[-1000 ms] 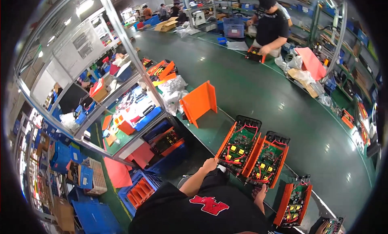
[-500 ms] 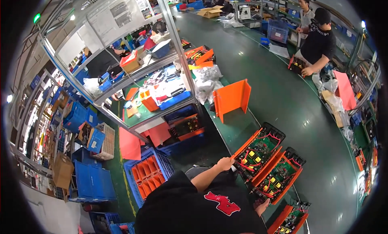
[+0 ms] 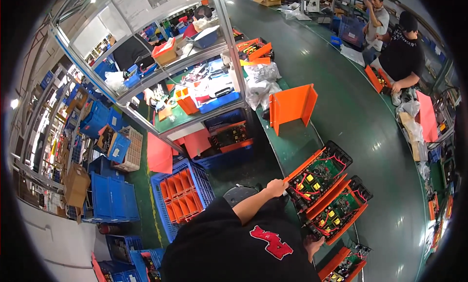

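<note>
Two open orange-cased electronic units lie side by side on the green conveyor belt (image 3: 351,111), showing circuit boards with yellow parts and red wires. My left hand (image 3: 276,187) grips the near corner of the first unit (image 3: 319,172), fingers closed on its orange edge. Lower down, my right hand (image 3: 314,244) rests against the near edge of the second unit (image 3: 341,209); my black shirt partly hides it and its fingers are unclear. A third unit (image 3: 347,263) lies further along the belt.
An orange sheet-metal cover (image 3: 291,106) stands upright on the belt. A metal rack (image 3: 195,82) with bins and parts is at the left, with a blue crate of orange trays (image 3: 180,194) below it. Two people (image 3: 399,53) work across the belt.
The view has swung, so the rack and crates take up more of the picture. My left hand stays on the first unit's corner and my right at the second unit.
</note>
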